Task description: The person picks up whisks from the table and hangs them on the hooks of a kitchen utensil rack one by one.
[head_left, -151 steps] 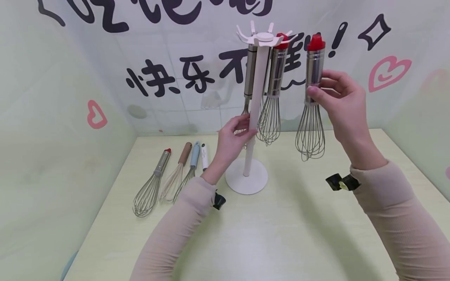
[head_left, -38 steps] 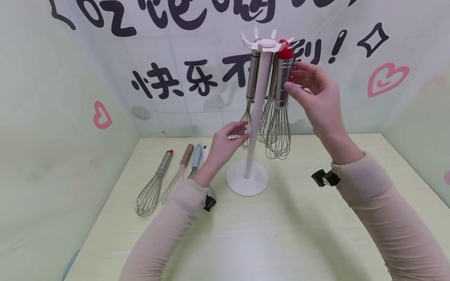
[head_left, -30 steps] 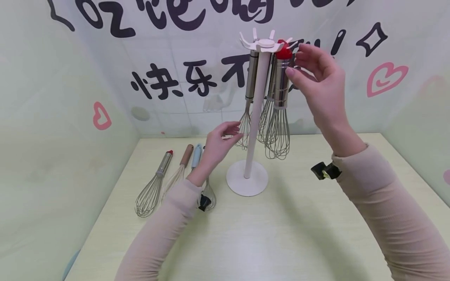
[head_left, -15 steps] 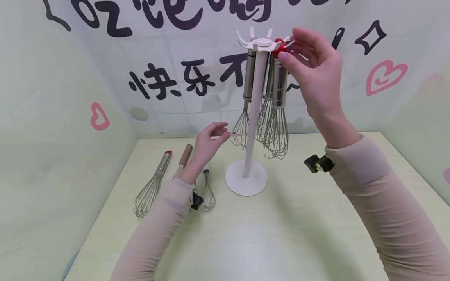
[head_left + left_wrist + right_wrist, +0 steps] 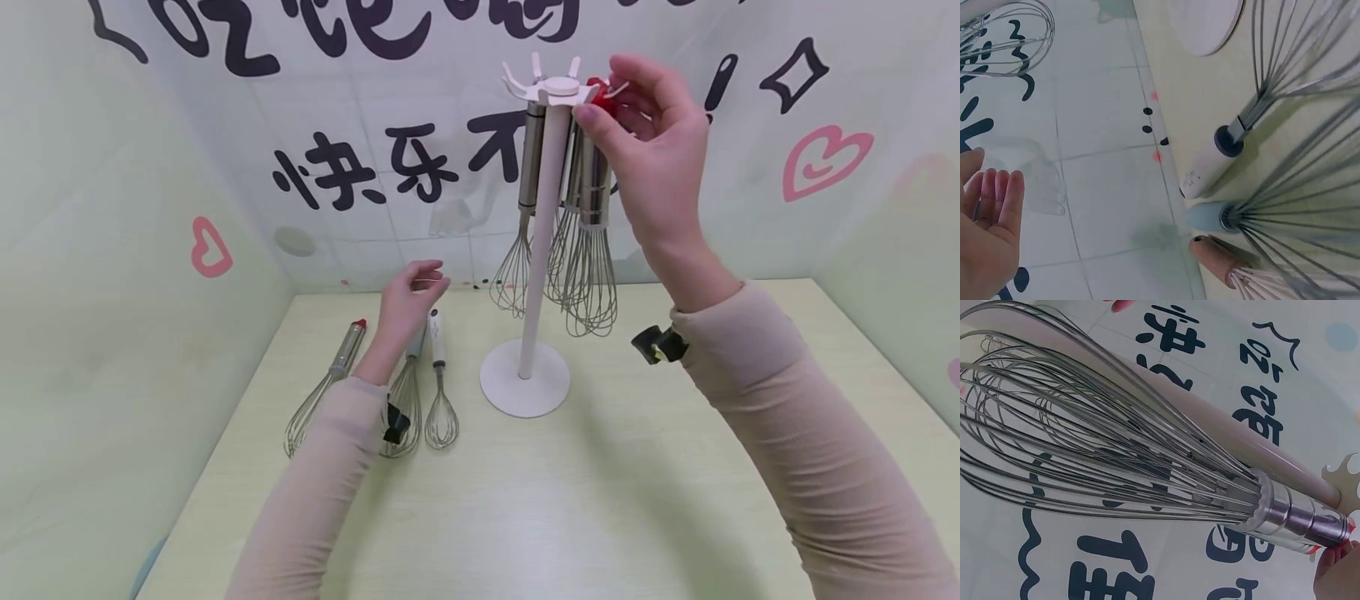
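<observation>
A white stand (image 5: 542,250) with a round base and a ring of hooks on top bears several hanging whisks. At the front right hangs a steel-handled whisk (image 5: 595,193) with a red end; my right hand (image 5: 660,167) pinches that end beside the hook. In the right wrist view, fingers (image 5: 1340,565) meet the red end at the right edge. My left hand (image 5: 405,304) holds nothing, its fingers loosely bent, above the table's back left. Beneath and beside it lie a white-handled whisk (image 5: 437,337), a blue-handled whisk (image 5: 1210,215) and a brown-handled whisk (image 5: 1216,259).
Another steel whisk (image 5: 348,348) with a red end lies at the table's far left. A thinner steel whisk (image 5: 531,158) hangs on the stand's left side. Lettered sheeting (image 5: 420,208) encloses the table (image 5: 540,508) at the back and sides.
My right hand has brought the red-ended whisk left onto the stand, then slid up from its handle to the red end. My left hand has let go of the pole and moved left.
</observation>
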`<state>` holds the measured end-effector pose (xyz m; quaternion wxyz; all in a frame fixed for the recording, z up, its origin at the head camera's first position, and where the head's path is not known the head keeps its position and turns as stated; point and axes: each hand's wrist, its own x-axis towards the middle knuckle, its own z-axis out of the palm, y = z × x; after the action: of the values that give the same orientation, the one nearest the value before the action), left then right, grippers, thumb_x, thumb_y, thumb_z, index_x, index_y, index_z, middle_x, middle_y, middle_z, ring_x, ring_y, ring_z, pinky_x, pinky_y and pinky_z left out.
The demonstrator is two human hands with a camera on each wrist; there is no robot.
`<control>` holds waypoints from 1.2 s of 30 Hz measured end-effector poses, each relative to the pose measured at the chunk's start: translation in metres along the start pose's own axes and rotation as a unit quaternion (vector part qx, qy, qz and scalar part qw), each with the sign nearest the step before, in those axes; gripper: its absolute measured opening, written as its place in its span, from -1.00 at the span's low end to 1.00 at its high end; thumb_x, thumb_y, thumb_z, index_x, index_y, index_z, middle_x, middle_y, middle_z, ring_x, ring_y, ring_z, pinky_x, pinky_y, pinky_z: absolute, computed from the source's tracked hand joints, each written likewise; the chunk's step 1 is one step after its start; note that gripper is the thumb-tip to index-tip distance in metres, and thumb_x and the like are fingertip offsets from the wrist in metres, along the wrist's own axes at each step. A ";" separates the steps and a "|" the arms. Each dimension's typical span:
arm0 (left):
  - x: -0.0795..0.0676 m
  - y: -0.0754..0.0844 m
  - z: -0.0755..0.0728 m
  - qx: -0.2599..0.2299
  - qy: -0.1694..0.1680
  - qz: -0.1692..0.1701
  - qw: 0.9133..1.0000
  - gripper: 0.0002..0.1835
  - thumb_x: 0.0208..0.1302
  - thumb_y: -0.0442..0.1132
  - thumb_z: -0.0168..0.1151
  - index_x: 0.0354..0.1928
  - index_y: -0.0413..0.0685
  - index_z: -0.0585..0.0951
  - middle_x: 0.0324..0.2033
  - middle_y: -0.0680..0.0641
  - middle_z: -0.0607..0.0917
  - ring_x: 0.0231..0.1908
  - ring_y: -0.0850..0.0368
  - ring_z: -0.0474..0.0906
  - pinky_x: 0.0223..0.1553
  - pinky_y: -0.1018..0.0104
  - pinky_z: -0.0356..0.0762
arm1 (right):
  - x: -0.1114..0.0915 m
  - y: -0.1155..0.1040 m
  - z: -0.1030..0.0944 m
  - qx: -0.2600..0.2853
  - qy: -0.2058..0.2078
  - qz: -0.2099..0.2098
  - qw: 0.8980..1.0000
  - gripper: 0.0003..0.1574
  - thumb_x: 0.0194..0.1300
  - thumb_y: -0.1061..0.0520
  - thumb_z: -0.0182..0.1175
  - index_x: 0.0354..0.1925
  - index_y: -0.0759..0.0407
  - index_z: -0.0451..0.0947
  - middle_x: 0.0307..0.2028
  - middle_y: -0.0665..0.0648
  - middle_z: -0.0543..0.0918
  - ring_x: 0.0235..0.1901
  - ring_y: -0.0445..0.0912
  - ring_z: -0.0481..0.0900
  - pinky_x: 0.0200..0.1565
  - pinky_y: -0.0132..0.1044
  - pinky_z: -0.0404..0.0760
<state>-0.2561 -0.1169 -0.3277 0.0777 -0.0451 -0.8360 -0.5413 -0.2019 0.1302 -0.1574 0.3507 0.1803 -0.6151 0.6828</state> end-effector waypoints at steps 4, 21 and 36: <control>0.004 -0.010 -0.012 0.014 0.016 -0.017 1.000 -0.59 0.34 -0.20 0.17 0.20 -0.12 0.49 0.07 -0.20 0.61 0.10 -0.06 0.53 0.16 0.14 0.56 | 0.000 0.001 0.002 -0.005 0.009 -0.011 1.000 -0.52 0.11 0.37 0.32 0.03 0.46 0.48 -0.29 -0.01 0.53 -0.25 -0.13 0.53 -0.09 -0.42 0.58; -0.002 -0.059 -0.072 0.103 0.060 -0.075 0.990 -0.56 0.40 -0.20 0.05 0.25 -0.25 0.42 0.11 -0.33 0.54 0.16 -0.19 0.48 0.19 0.02 0.50 | -0.001 0.005 0.003 -0.020 0.029 -0.004 0.999 -0.52 0.13 0.30 0.34 0.03 0.40 0.48 -0.29 -0.04 0.55 -0.25 -0.14 0.51 -0.09 -0.43 0.57; -0.022 -0.097 -0.095 0.204 0.002 -0.109 0.973 -0.51 0.37 -0.27 0.07 0.25 -0.40 0.35 0.15 -0.47 0.46 0.18 -0.34 0.40 0.19 -0.12 0.47 | -0.001 0.008 0.003 0.048 0.033 0.027 0.998 -0.66 0.10 0.34 0.34 -0.12 0.32 0.52 -0.28 0.02 0.61 -0.27 -0.13 0.52 -0.10 -0.43 0.57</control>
<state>-0.2421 -0.2429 -0.3811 0.0277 0.0646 -0.9285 -0.3646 -0.2074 0.1273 -0.1634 0.3434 0.1579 -0.5741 0.7264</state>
